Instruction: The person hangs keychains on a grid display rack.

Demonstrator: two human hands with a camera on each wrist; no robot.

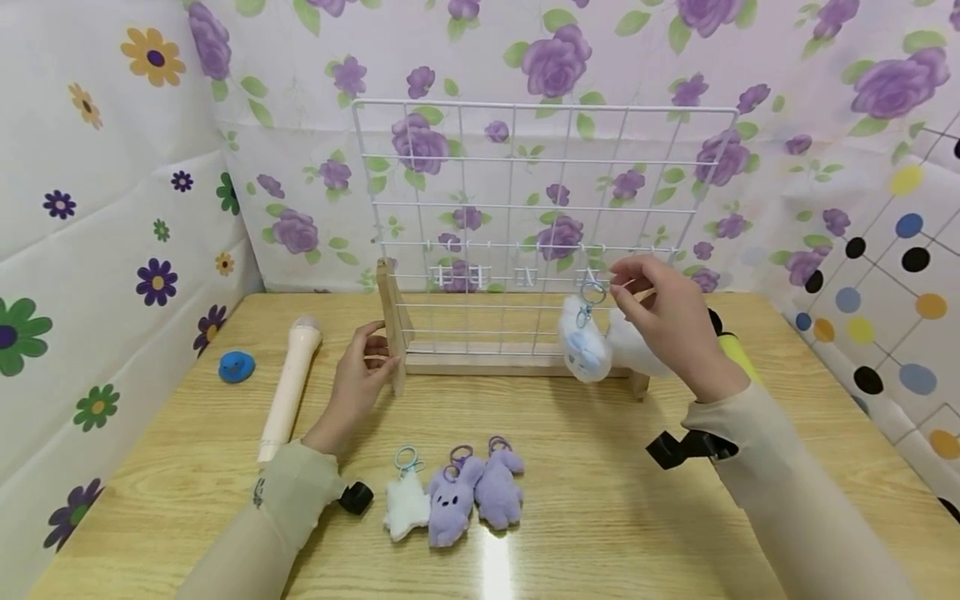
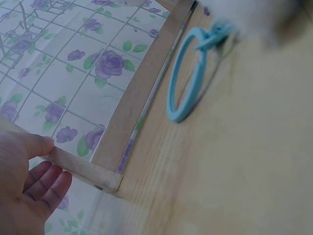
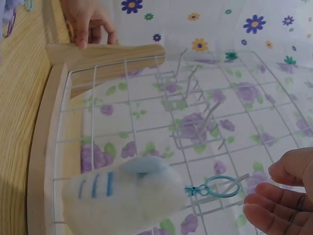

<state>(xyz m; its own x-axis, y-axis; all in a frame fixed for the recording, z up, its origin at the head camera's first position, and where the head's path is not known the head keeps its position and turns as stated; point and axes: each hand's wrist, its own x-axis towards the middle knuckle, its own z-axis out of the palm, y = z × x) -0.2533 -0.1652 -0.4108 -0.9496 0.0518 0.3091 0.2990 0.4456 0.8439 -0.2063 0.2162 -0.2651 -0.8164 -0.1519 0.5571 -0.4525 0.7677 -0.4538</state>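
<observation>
A white plush keychain (image 1: 583, 346) with blue markings hangs by its blue ring (image 3: 222, 187) from a hook on the white wire grid (image 1: 487, 204). Just right of that ring, my right hand (image 1: 660, 312) has loosely bent fingers, apart from it in the right wrist view. Another white fluffy plush (image 1: 628, 343) shows partly behind this hand. My left hand (image 1: 358, 375) holds the left wooden leg (image 1: 392, 325) of the grid's stand, thumb on one side and fingers on the other, as the left wrist view shows.
On the table lie a white plush keychain (image 1: 407, 504) and two purple ones (image 1: 453, 504). At left are a pale microphone-shaped object (image 1: 291, 383) and a blue duck-like toy (image 1: 236, 366). Several white hooks (image 1: 459, 277) hang on the grid. Something yellow (image 1: 738, 357) shows behind the right wrist.
</observation>
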